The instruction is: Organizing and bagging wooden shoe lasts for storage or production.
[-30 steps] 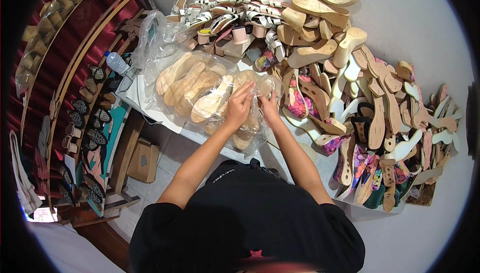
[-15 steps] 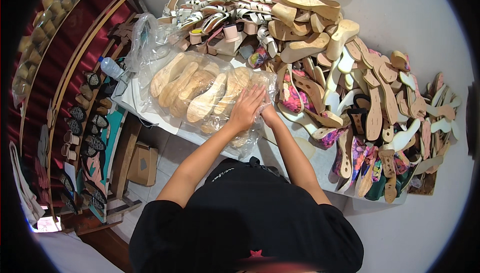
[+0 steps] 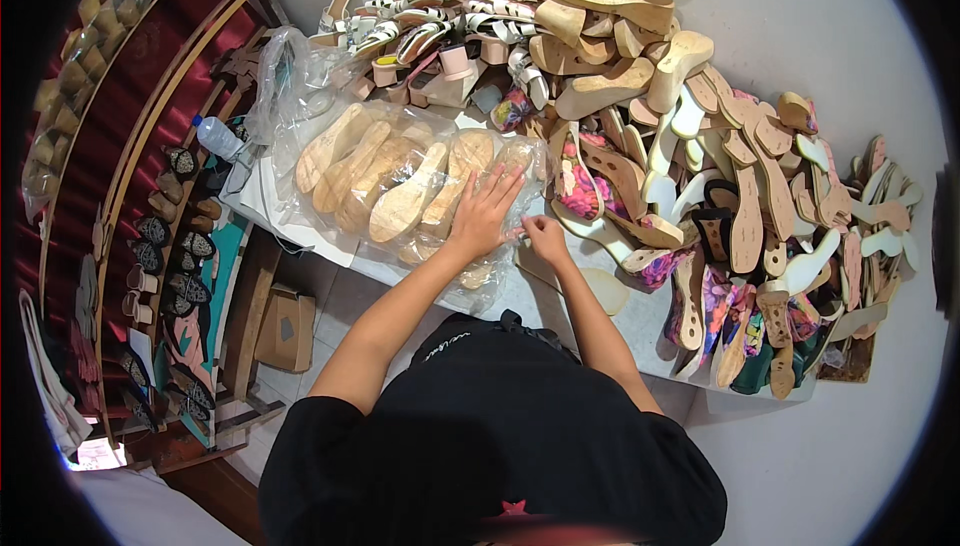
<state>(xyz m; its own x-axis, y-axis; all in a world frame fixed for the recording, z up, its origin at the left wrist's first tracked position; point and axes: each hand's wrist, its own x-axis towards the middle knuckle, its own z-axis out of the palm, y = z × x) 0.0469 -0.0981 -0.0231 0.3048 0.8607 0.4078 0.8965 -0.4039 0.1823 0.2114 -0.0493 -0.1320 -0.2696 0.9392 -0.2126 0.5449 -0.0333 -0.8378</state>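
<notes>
A clear plastic bag [image 3: 470, 291] lies on the table, filled with several pale wooden shoe soles [image 3: 408, 192]. My left hand [image 3: 487, 212] rests flat on the bag's right part, its fingers spread over the plastic. Just to the right, at the bag's edge, my right hand [image 3: 544, 238] is closed with the fingers curled in a pinch. Whatever is between those fingertips is too small to make out. A flat pale sole-shaped piece [image 3: 590, 291] lies on the table below my right hand.
Wooden soles [image 3: 615, 4] and flowered sandal parts [image 3: 580, 181] are heaped on the table's right side. White strappy sandals [image 3: 455, 21] are piled at the back. On the left stand a water bottle [image 3: 217, 138] and shoe racks [image 3: 165, 116]. A cardboard box [image 3: 285, 329] sits below.
My right hand has drawn out from beside the left hand and now sits slightly apart, fingers curled. The left hand's fingers have spread wider on the bag.
</notes>
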